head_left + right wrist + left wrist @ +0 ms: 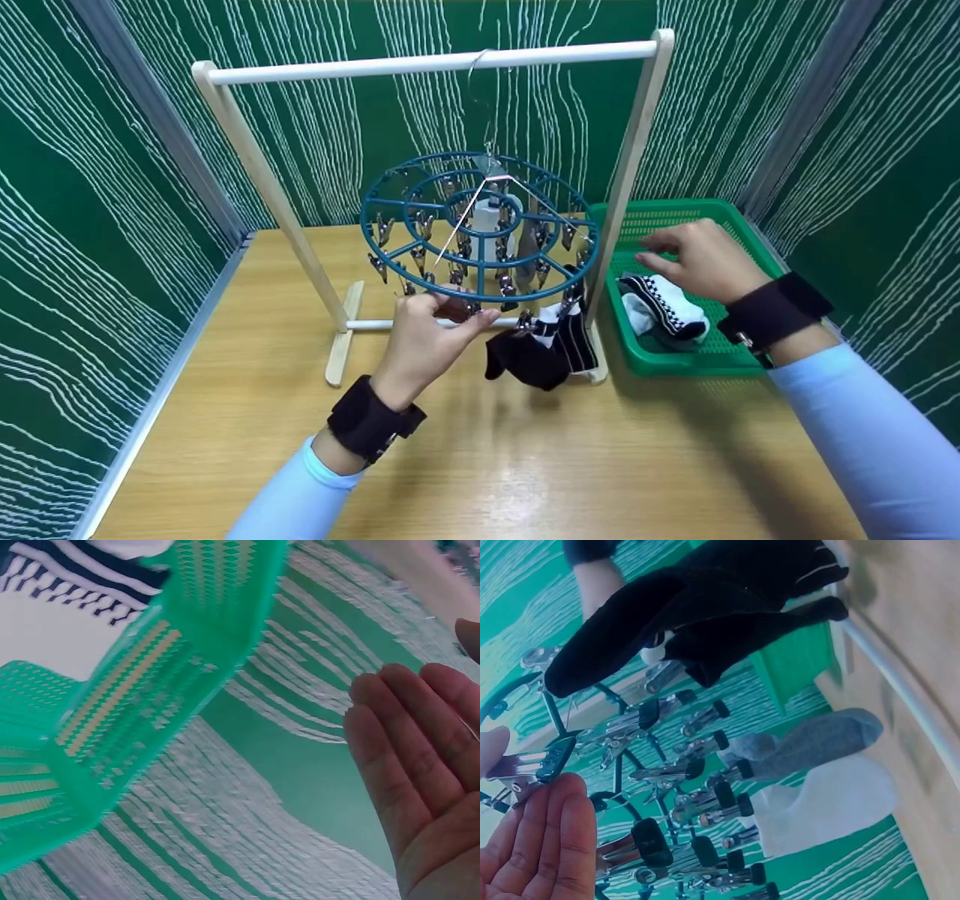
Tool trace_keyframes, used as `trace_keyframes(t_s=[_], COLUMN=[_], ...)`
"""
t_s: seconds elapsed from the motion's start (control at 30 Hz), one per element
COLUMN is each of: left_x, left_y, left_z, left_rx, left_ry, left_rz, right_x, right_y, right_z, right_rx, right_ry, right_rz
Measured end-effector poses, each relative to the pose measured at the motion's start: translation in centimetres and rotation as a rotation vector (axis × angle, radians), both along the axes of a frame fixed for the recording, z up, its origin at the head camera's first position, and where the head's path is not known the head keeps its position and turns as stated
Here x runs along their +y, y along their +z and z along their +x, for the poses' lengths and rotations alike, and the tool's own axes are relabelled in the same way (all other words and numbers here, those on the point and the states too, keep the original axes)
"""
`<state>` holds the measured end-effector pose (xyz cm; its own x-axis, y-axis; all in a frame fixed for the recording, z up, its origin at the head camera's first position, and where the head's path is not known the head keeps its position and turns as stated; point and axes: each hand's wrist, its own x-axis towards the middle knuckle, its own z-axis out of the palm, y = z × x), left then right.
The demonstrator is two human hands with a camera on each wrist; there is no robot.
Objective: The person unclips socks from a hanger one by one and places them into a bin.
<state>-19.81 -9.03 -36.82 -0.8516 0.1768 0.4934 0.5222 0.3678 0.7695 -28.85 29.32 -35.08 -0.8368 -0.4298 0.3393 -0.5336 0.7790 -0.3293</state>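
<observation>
A round blue clip hanger (435,157) hangs by a hook from a wooden rack (420,64). My left hand (450,304) pinches a metal clip (517,765) on the hanger's near rim, between thumb and fingers. A black sock (529,360) and a black-and-white striped one (574,341) hang from clips just right of that hand. A grey sock (802,742) and a white sock (825,806) hang farther back. My right hand (667,251) hovers open, palm down, over a green basket (675,364) that holds black-and-white patterned socks (664,307), without touching them.
The rack stands on a wooden table (487,465) with its right post (626,195) between the hanger and the basket. Green patterned walls (97,225) close in the left, back and right sides.
</observation>
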Motion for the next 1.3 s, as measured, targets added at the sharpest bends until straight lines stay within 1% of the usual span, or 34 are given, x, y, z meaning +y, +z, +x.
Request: trace_keyframes(t_s=[0.1, 0.2, 0.3, 0.4, 0.53, 0.7, 0.8, 0.9, 0.97, 1.03, 1.1, 1.17, 1.23, 1.3], left_x=[0.0, -0.1, -0.1, -0.1, 0.0, -0.1, -0.3, -0.7, -1.1, -1.4, -1.8, -2.0, -1.9, -1.8], left_y=[0.0, 0.0, 0.0, 0.0, -0.1, -0.3, -0.4, -0.6, -0.7, -0.5, -0.1, 0.4, 1.0, 1.5], left_z=[0.0, 0.1, 0.1, 0.2, 0.4, 0.7, 1.0, 1.3, 1.6, 1.8, 1.9, 2.1, 2.1, 2.0], left_rx=[-0.012, -0.018, -0.01, 0.007, 0.055, 0.137, 0.205, 0.293, 0.374, 0.49, 0.633, 0.778, 0.898, 0.985], left_ry=[0.003, 0.006, 0.012, 0.025, 0.036, 0.06, 0.067, 0.081, 0.113, 0.166, 0.235, 0.305, 0.348, 0.363], left_rz=[-0.006, -0.015, -0.032, -0.062, -0.117, -0.197, -0.226, -0.259, -0.301, -0.352, -0.401, -0.426, -0.434, -0.448], right_x=[-1.0, -2.1, -3.2, -4.3, -5.3, -6.1, -6.4, -6.5, -6.5, -6.5, -6.5, -6.5, -6.4, -6.4], right_y=[0.5, 0.8, 0.9, 0.9, 0.7, 0.3, 0.1, 0.0, 0.0, 0.0, 0.1, 0.2, 0.4, 0.5], right_z=[1.1, 2.0, 2.5, 2.7, 2.8, 2.6, 2.4, 2.4, 2.3, 2.3, 2.4, 2.4, 2.4, 2.5], right_rx=[0.105, 0.221, 0.326, 0.397, 0.439, 0.439, 0.439, 0.442, 0.445, 0.452, 0.463, 0.472, 0.483, 0.489], right_ry=[0.041, 0.101, 0.157, 0.186, 0.186, 0.172, 0.17, 0.17, 0.174, 0.177, 0.182, 0.186, 0.185, 0.181], right_rz=[-0.042, -0.081, -0.108, -0.119, -0.119, -0.119, -0.121, -0.123, -0.132, -0.143, -0.153, -0.159, -0.159, -0.157])
